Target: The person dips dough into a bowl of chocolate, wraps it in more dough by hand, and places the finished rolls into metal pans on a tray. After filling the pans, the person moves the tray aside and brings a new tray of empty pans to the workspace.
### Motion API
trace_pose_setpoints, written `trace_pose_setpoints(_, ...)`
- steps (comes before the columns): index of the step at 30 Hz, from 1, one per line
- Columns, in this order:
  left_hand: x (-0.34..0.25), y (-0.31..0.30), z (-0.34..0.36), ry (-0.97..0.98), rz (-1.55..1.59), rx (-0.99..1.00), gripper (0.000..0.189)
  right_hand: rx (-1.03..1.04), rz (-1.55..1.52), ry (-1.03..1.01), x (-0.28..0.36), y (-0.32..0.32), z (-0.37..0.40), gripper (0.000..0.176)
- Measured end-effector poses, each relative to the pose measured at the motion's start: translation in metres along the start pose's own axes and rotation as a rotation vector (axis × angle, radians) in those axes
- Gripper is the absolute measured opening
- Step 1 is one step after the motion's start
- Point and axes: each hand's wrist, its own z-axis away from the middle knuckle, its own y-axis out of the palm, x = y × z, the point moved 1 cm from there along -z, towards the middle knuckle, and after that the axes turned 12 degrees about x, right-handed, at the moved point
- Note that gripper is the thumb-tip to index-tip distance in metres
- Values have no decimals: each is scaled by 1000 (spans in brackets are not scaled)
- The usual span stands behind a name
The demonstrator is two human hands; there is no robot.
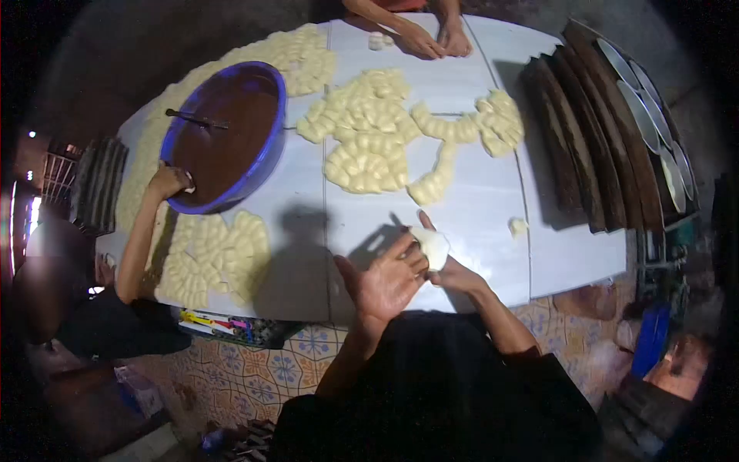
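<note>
Near the table's front edge, my right hand [450, 271] holds a flattened piece of pale dough [433, 248]. Beside it my left hand [387, 283] is palm up with its fingers spread, the fingertips close to the dough's left side; whether they touch it I cannot tell. Beyond my hands lie clusters of pale dough pieces [366, 162], with a curved row of them [435, 179] to the right. A single small dough piece [518, 227] rests on the white table [493, 262] to the right.
A blue basin [279, 127] of brown filling with a dark utensil [198, 120] stands left; a co-worker's hand [171, 183] is at its rim. Another co-worker's hands [437, 42] are across the table. Dark trays [596, 131] stand right. More dough [215, 258] lies left.
</note>
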Motion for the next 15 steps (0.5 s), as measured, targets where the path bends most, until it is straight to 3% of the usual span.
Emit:
trace_pose_setpoints(2,-52,1,-18,43,-81,277,116,-34,38,-184,-7,5,-8,111)
trace_pose_setpoints(4,-150,-3,-38,261,-791,-184,104,-91,40,-183,2,2,-22,116)
trace_pose_setpoints(6,-245,10,-68,383,-1480,-493,90,-184,-60,-123,-4,-2,-26,117)
trace_pose_setpoints(8,-316,1,-92,440,-2268,-1048,92,-178,42,-151,-5,-1,-30,103)
trace_pose_setpoints(10,-356,-18,-99,-60,-2251,-946,96,-148,-21,-149,-9,1,-39,98)
trace_pose_setpoints(12,-339,17,-95,-292,-2136,-964,96,-146,-48,-139,-23,-6,-42,88)
trace_pose_setpoints(14,-334,7,-94,-110,-2237,-1126,89,-182,-145,-88,-18,-7,-41,91)
trace_pose_setpoints(15,-322,3,-91,41,-2327,-1250,87,-202,-120,-110,-21,-7,-44,83)
